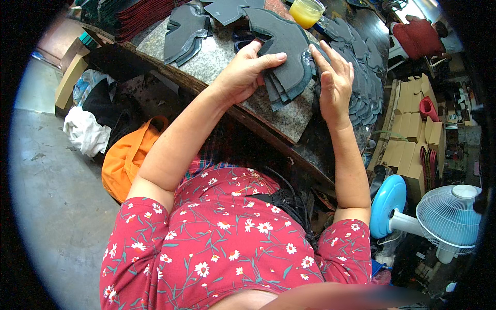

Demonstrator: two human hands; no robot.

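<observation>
While the left hand (243, 72) pinches the top dark curved piece (287, 44) of a fanned stack on the stone slab (289, 116), the right hand (336, 77) lies open, fingers spread, just right of that stack on overlapping pieces (364, 88). Beyond the stack: yellow cup (306, 11), more cut pieces (186, 33). Looks mid-batch; much left.

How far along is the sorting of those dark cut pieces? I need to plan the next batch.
Done, it seems: a fanned row of dark pieces lies overlapped along the bench's right side. In hand: the left hand presses on a small stack of curved pieces, while the right hand rests open beside it. Left, probably: loose pieces further back on the stone slab look untouched.
</observation>
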